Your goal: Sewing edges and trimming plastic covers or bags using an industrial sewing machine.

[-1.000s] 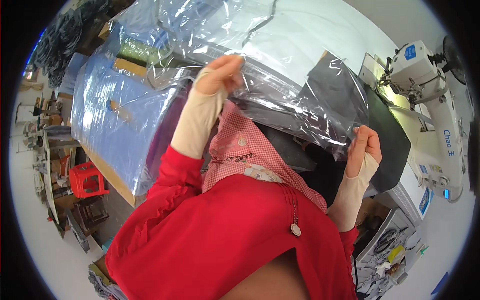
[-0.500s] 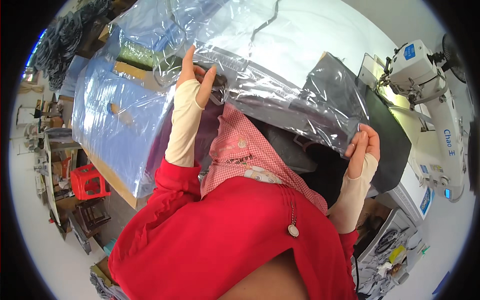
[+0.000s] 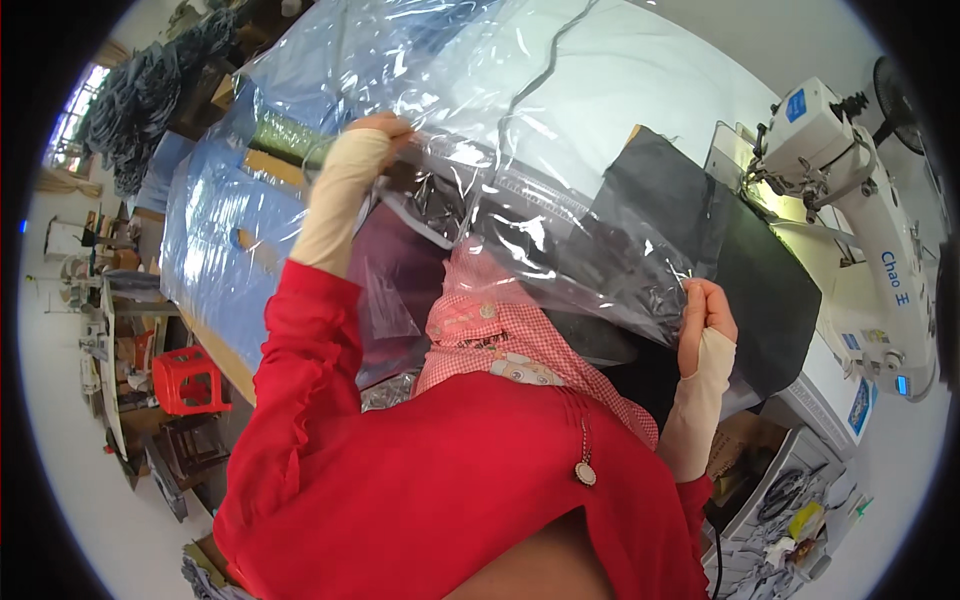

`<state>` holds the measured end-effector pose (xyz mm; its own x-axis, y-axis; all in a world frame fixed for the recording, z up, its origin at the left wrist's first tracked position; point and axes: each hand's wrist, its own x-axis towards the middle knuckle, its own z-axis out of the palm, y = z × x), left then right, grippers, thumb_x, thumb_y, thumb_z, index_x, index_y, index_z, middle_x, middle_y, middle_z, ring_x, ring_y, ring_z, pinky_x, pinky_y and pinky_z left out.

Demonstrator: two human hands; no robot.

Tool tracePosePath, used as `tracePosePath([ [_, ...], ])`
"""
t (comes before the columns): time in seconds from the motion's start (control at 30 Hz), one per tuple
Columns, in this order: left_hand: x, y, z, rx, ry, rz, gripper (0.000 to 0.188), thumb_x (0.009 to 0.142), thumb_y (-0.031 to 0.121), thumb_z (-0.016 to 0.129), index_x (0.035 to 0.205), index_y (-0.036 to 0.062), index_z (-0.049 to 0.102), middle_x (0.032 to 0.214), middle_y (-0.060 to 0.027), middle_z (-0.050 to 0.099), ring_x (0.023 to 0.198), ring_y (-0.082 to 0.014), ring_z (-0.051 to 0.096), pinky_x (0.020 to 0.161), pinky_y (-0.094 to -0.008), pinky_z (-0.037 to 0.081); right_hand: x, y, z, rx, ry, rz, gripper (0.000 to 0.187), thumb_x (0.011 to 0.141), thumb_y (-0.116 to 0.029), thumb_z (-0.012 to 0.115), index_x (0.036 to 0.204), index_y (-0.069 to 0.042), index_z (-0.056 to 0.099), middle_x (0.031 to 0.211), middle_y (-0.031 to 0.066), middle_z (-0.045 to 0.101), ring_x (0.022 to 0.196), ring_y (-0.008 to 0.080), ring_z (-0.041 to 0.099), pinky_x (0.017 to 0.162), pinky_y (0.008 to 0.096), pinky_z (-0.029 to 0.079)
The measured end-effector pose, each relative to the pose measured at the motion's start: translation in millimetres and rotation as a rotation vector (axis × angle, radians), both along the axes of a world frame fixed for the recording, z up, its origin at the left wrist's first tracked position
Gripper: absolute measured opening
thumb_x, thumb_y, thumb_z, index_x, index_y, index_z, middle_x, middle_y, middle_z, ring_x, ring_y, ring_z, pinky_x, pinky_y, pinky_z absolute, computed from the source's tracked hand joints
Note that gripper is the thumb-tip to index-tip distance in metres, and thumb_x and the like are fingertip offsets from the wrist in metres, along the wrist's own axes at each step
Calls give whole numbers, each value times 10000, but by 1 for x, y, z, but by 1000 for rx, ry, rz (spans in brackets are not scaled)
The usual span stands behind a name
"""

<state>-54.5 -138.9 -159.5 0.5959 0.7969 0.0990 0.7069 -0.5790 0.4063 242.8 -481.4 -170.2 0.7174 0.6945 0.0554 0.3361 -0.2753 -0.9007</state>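
Observation:
A large clear plastic sheet (image 3: 540, 225) with thin dark strips stretches between my hands. My left hand (image 3: 388, 128) is closed on its far left part, palm side hidden. My right hand (image 3: 706, 315) pinches the sheet's near right corner, where the plastic bunches up. Beneath the plastic, a long ruler (image 3: 545, 195) lies across the white tabletop (image 3: 680, 75). Dark grey fabric (image 3: 660, 185) rests to its right, under part of the sheet. Purple fabric (image 3: 385, 260) shows below my left wrist, and blue material (image 3: 225, 220) under shiny plastic lies on the left.
A white sewing machine (image 3: 850, 180) stands at the right, beside dark green material (image 3: 770, 290). Below it, a bin (image 3: 790, 500) holds scraps. A red plastic stool (image 3: 188, 380) stands on the floor at left. Dark cloth bundles (image 3: 155, 95) are heaped at the far left.
My left hand has closed on the plastic, its forearm swinging left and its fingers turning right. My right hand has moved slightly down and left, and the plastic between them has shifted lower.

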Motion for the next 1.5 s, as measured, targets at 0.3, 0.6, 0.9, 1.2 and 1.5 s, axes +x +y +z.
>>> tracePosePath([
  [0.3, 48, 0, 226, 477, 66, 519, 445, 847, 422, 445, 999, 28, 586, 880, -180, 626, 792, -271, 610, 708, -382, 463, -30, 14, 4, 134, -236, 350, 80, 854, -80, 571, 902, -26, 607, 684, 46, 594, 593, 93, 522, 566, 223, 420],
  [0.6, 285, 119, 90, 172, -60, -224, 401, 859, 309, 451, 1191, 84, 462, 1123, -145, 551, 1007, -279, 536, 825, -371, 432, -52, 0, -9, 80, -44, 397, 74, 877, -98, 540, 872, -35, 579, 571, -11, 472, 522, 55, 422, 483, 220, 365],
  [0.9, 235, 64, 1, 89, 145, -697, 570, 860, 184, 493, 1378, 143, 259, 1416, -123, 280, 1304, -293, 270, 1060, -372, 244, -45, -28, -28, -68, 124, 183, 104, 902, -142, 485, 918, -52, 534, 603, 76, 549, 535, 154, 544, 513, 286, 426],
  [1.2, 108, -78, 121, -101, 264, -160, 470, 863, 433, 512, 634, 35, 609, 521, -84, 563, 491, -170, 567, 482, -303, 436, -22, -30, -14, -155, 68, 250, 90, 885, -112, 518, 919, -42, 563, 627, 4, 525, 567, 46, 461, 525, 217, 396],
  [1.5, -4, -147, -88, -1128, -785, 274, 449, 871, 334, 560, 1185, 27, 469, 907, 1, 550, 704, -65, 485, 594, -183, 361, 14, 34, 90, -813, -616, 605, 124, 806, -194, 499, 802, -93, 570, 728, 132, 593, 699, 324, 585, 564, 414, 437],
])
